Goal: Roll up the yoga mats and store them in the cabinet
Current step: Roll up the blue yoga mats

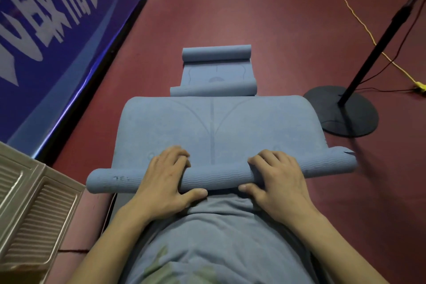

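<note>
While the left hand (164,174) and right hand (275,174) curl around it, the soft blue ridged mat roll (219,176) lies long and round at 6 o'clock.

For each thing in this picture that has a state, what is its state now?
Near yoga mat: partly rolled, the rest flat.
Far yoga mat: curled at both ends, middle flat.
Left hand: grips the near roll.
Right hand: grips the near roll.
Standing fan: upright on the floor.
</note>
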{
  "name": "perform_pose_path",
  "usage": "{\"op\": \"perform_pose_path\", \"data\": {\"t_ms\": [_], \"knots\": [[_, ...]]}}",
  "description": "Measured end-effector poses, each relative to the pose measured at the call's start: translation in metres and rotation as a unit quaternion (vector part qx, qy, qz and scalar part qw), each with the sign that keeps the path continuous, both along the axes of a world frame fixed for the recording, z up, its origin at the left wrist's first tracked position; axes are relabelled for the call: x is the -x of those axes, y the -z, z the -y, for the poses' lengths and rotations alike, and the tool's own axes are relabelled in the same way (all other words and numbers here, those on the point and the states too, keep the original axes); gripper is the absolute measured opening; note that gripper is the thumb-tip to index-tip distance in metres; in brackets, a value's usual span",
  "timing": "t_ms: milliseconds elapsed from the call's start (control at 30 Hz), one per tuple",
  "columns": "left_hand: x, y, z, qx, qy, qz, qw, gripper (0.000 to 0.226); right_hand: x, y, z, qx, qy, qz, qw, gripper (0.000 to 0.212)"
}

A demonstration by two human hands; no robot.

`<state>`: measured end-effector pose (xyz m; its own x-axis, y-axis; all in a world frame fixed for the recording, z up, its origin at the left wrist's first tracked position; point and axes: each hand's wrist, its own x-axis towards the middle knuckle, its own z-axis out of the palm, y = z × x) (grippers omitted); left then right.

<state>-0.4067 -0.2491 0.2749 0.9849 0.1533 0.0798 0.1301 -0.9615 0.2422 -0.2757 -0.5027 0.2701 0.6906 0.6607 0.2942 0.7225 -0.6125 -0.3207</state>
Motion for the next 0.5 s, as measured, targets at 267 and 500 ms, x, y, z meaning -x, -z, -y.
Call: {"op": "perform_pose_path", "data": {"t_ms": [267, 500], "knots": [[-0.018, -0.008, -0.010, -0.027, -0.034, -0.067, 0.997, 0.093, -0.015, 0.002, -0.006, -0.002, 0.001, -0.021, 1.000, 0.053], [-0.032, -0.021, -0.018, 0.126, -0.087, -0.093, 0.984, 0.058, -0.029, -0.008, -0.017, 0.032, 0.012, -0.058, 0.998, 0.062]]}}
